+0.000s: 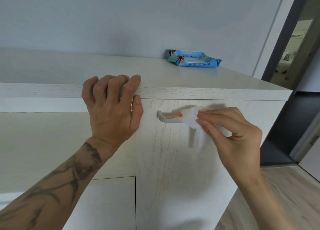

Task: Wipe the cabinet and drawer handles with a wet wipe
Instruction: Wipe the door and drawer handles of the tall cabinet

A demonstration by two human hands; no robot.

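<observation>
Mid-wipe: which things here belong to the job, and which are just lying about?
Job: wet wipe, pinched by right hand; handle with orange smear; left hand gripping cabinet top.
Lying about: wipes pack on the cabinet top; doorway at right.

pale grey wall point(121, 21), wood floor point(277, 203), dark doorframe point(290, 39)

Pale wood-grain cabinet top point(155, 70), one pack on it.
I see a blue wet-wipe pack point(193, 60) lying flat toward the right end, close to the wall point(121, 21). The left hand point(110, 106) hooks its fingers over the front edge, thumb against the underside.
</observation>
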